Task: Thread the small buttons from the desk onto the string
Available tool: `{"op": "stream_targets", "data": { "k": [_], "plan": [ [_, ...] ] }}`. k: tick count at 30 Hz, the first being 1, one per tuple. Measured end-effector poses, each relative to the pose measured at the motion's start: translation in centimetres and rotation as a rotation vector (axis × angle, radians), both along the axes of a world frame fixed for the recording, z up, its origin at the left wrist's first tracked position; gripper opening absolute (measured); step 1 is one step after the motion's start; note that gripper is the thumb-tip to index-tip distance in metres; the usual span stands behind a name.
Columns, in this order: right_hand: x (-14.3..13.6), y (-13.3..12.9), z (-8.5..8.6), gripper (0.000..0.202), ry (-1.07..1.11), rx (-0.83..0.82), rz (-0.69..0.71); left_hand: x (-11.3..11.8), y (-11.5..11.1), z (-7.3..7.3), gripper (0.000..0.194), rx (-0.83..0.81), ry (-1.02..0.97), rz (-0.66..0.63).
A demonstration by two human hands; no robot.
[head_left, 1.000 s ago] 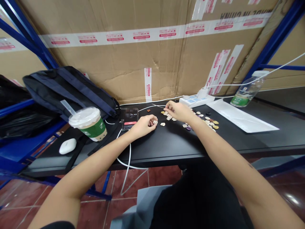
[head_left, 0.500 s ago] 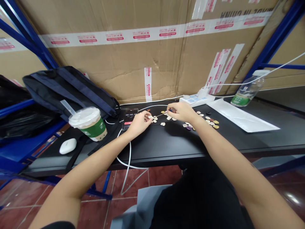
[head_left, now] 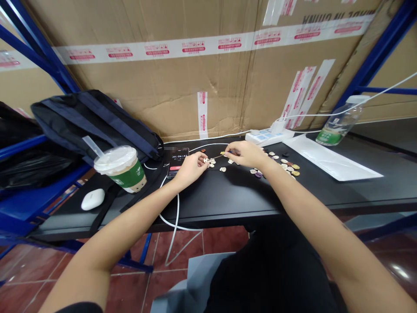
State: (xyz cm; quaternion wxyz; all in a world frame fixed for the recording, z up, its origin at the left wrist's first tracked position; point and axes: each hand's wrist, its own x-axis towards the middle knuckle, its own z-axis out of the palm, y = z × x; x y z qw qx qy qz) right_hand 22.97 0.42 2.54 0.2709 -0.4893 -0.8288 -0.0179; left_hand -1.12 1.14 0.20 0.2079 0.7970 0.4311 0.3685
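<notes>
My left hand point(head_left: 193, 167) is closed in a pinch on a small white button point(head_left: 206, 160), above the table's far middle. From there a thin brownish cord point(head_left: 217, 157) runs across to my right hand point(head_left: 243, 153), whose fingertips are pinched on its other end. Whether the cord passes through the button's hole is too small to tell. Several pale buttons point(head_left: 223, 169) lie on the black table between and below the hands. More buttons point(head_left: 289, 167), white, yellow, brown and purple, lie scattered right of my right wrist, partly hidden by it.
Left of my left hand a phone point(head_left: 177, 153) shows a running timer. Further left are a lidded drink cup point(head_left: 120, 167), a white earbud case point(head_left: 93, 199) and a dark backpack point(head_left: 97, 121). A power strip point(head_left: 269, 136), white sheet point(head_left: 332, 158) and bottle point(head_left: 340, 121) stand to the right.
My right hand has shifted slightly left, closer to my left hand, and the stretch of cord between them looks shorter. My left hand has stayed almost still.
</notes>
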Motion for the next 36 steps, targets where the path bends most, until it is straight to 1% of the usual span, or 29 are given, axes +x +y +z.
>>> {"op": "stream_targets", "data": {
  "k": [4, 9, 15, 17, 22, 26, 30, 34, 36],
  "plan": [
    [0.11, 0.28, -0.21, 0.025, 0.031, 0.031, 0.050, -0.01, -0.05, 0.21, 0.013, -0.015, 0.018, 0.023],
    [0.23, 0.50, -0.27, 0.028, 0.028, -0.005, 0.029, -0.18, 0.17, 0.20, 0.012, -0.003, 0.008, 0.029],
    [0.27, 0.52, -0.28, 0.026, 0.063, 0.017, 0.060, -0.29, 0.30, 0.10, 0.010, -0.010, -0.001, 0.034],
    [0.29, 0.49, -0.25, 0.027, 0.056, 0.010, 0.045, -0.25, 0.25, 0.08, 0.009, -0.024, -0.024, 0.019],
    [0.26, 0.26, 0.01, 0.020, 0.045, 0.042, 0.025, -0.04, 0.05, -0.05, 0.009, -0.090, -0.090, -0.066],
    [0.23, 0.03, 0.26, 0.018, 0.026, 0.076, -0.015, 0.16, -0.17, 0.09, 0.009, -0.122, -0.077, -0.096],
    [0.24, -0.17, 0.37, 0.020, -0.005, 0.103, -0.054, 0.13, -0.24, 0.35, 0.013, -0.074, 0.004, -0.096],
    [0.20, -0.23, 0.31, 0.021, -0.028, 0.113, -0.076, -0.30, 0.12, 0.18, 0.015, 0.078, 0.157, -0.028],
    [0.20, -0.17, 0.24, 0.021, -0.025, 0.130, -0.082, -0.55, 0.35, -0.06, 0.015, 0.134, 0.202, -0.005]
  ]
}}
